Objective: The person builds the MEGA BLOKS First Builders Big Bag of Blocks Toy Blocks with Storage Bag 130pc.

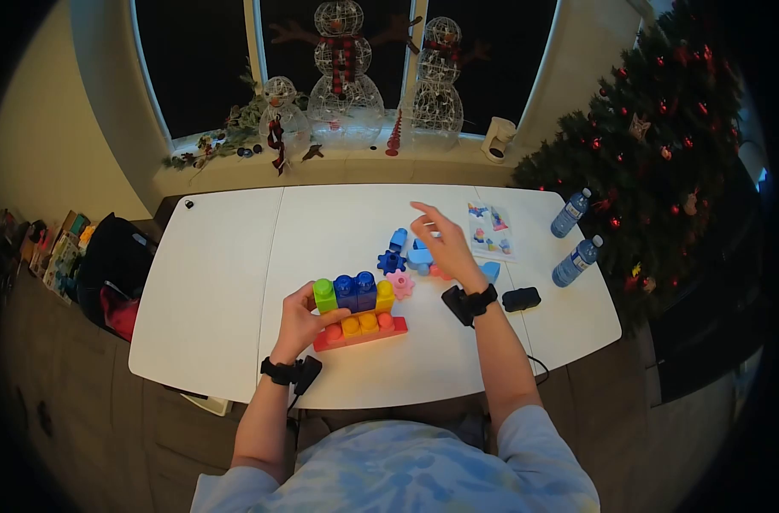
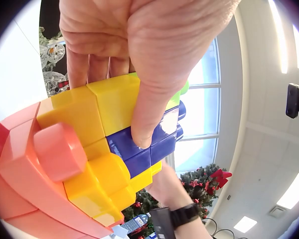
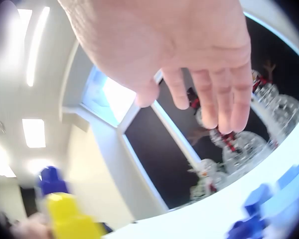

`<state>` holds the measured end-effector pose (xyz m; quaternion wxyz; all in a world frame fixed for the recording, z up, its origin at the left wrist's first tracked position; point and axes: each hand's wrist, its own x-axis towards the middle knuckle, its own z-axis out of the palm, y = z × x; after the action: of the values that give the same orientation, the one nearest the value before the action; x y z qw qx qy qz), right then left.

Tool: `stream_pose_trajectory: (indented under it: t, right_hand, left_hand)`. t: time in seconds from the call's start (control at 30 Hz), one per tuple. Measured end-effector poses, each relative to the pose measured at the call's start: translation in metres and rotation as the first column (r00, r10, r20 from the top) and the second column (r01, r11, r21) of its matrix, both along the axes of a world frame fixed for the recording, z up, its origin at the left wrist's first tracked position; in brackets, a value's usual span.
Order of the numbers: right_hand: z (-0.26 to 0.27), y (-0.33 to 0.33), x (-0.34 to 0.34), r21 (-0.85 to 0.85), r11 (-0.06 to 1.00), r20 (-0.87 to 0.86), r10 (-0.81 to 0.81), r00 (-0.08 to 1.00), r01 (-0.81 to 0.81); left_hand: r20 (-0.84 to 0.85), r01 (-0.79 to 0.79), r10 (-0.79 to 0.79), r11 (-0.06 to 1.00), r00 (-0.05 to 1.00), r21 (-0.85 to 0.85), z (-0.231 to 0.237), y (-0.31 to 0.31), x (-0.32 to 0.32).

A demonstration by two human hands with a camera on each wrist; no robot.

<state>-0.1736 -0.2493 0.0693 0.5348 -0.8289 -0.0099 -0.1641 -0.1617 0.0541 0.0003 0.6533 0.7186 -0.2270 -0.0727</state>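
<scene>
My left hand [image 1: 300,325] grips a stacked build of toy building blocks [image 2: 70,112] at its left end. The thumb lies across a dark blue block [image 2: 132,147] and the other fingers are behind the stack. A long red base [image 1: 359,337] carries yellow and orange blocks, with green, dark blue and yellow blocks [image 1: 384,296] on top. My right hand [image 1: 447,248] is raised over the loose pieces with its fingers extended and holds nothing. Under and beside it lie light blue blocks [image 1: 418,256], a dark blue gear-shaped piece [image 1: 391,262] and a pink one [image 1: 399,285].
A picture sheet [image 1: 492,231] lies at the back right of the white table [image 1: 210,282]. Two water bottles [image 1: 576,262] stand near the right edge, with a small black case [image 1: 521,299] closer in. A decorated tree [image 1: 646,154] rises beyond that edge.
</scene>
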Motion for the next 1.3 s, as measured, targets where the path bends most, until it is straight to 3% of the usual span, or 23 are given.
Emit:
stream_pose_trajectory:
  t: [0.03,0.07,0.13,0.23,0.3,0.43,0.53,0.6,0.7,0.73,0.77,0.8,0.83,0.87,0.93,1.0,1.07,1.13,1.3]
  right_hand:
    - [-0.015,-0.025,0.014,-0.265,0.943,-0.012,-0.210,0.978,0.200]
    - [-0.037,-0.052,0.029,-0.507,0.779,0.036,-0.408,0.912,0.369]
    - [-0.091,-0.100,0.047,-0.743,0.566,-0.025,-0.559,0.829,0.359]
    - [-0.116,-0.117,0.046,-0.768,0.538,-0.021,-0.564,0.826,0.348]
    - [-0.136,-0.129,0.052,-0.740,0.643,-0.211,-0.499,0.840,0.196]
    - [-0.146,-0.129,0.052,-0.747,0.628,-0.149,-0.477,0.866,0.217]
    - [-0.136,-0.125,0.042,-0.686,0.700,-0.207,-0.450,0.869,0.199]
    - [-0.124,-0.118,0.029,-0.711,0.646,-0.091,-0.476,0.875,0.278]
    - [-0.069,-0.085,0.015,-0.604,0.682,-0.009,-0.523,0.852,0.412]
    - [-0.053,-0.073,0.009,-0.375,0.862,-0.056,-0.389,0.920,0.341]
    - [-0.040,-0.059,0.002,-0.114,0.966,-0.063,-0.242,0.968,0.233]
    - [-0.031,-0.041,-0.006,0.095,0.994,-0.060,-0.053,0.997,0.059]
    - [-0.025,-0.023,-0.013,0.298,0.947,-0.015,0.131,0.991,-0.120]
    - [-0.023,-0.007,-0.019,0.287,0.922,0.019,0.264,0.964,-0.259]
    - [-0.017,0.019,-0.032,0.221,0.927,0.081,0.292,0.953,-0.303]
    - [-0.007,0.032,-0.041,0.295,0.897,-0.089,0.370,0.925,-0.330]
    - [-0.004,0.038,-0.044,0.291,0.905,-0.136,0.359,0.924,-0.309]
    - [-0.010,0.041,-0.043,0.123,0.926,0.000,0.360,0.933,-0.357]
    - [-0.014,0.047,-0.042,0.009,0.937,0.073,0.348,0.935,-0.350]
  left_hand:
    - [0.000,-0.007,0.007,1.000,1.000,-0.002,-0.001,0.001,0.000]
    - [0.015,0.001,-0.001,1.000,1.000,0.004,-0.001,0.001,0.000]
    - [0.036,0.004,-0.004,1.000,0.999,0.003,-0.001,0.001,0.002]
    - [-0.002,0.005,-0.005,1.000,1.000,0.005,-0.004,0.001,0.003]
    - [0.015,0.023,-0.023,0.999,1.000,-0.031,-0.007,0.002,0.003]
    - [0.033,0.021,-0.020,1.000,0.999,-0.008,-0.004,0.002,0.003]
    - [-0.019,0.020,-0.019,1.000,1.000,0.021,-0.002,0.002,0.002]
    - [0.009,0.012,-0.012,1.000,1.000,0.004,-0.005,0.002,0.003]
    - [0.035,0.008,-0.008,1.000,0.999,-0.003,-0.001,0.001,0.001]
    - [0.033,0.010,-0.010,1.000,0.999,-0.003,-0.002,0.001,0.001]
    - [0.027,0.006,-0.006,1.000,1.000,0.002,-0.003,0.001,0.002]
    - [0.021,0.004,-0.004,1.000,1.000,0.009,-0.004,0.001,0.002]
    - [0.020,0.010,-0.011,1.000,1.000,0.012,-0.003,0.001,0.002]
    - [-0.006,0.008,-0.008,1.000,1.000,0.019,0.000,0.001,0.001]
    - [-0.031,0.008,-0.007,1.000,1.000,0.028,0.003,0.000,0.000]
    - [-0.045,0.012,-0.011,1.000,0.999,0.025,0.004,0.001,0.000]
    - [-0.020,0.007,-0.007,1.000,1.000,0.013,0.001,0.001,0.001]
    - [0.005,0.006,-0.006,1.000,1.000,-0.002,-0.003,0.001,0.002]
    - [0.009,0.004,-0.004,1.000,1.000,0.015,-0.001,0.000,0.001]
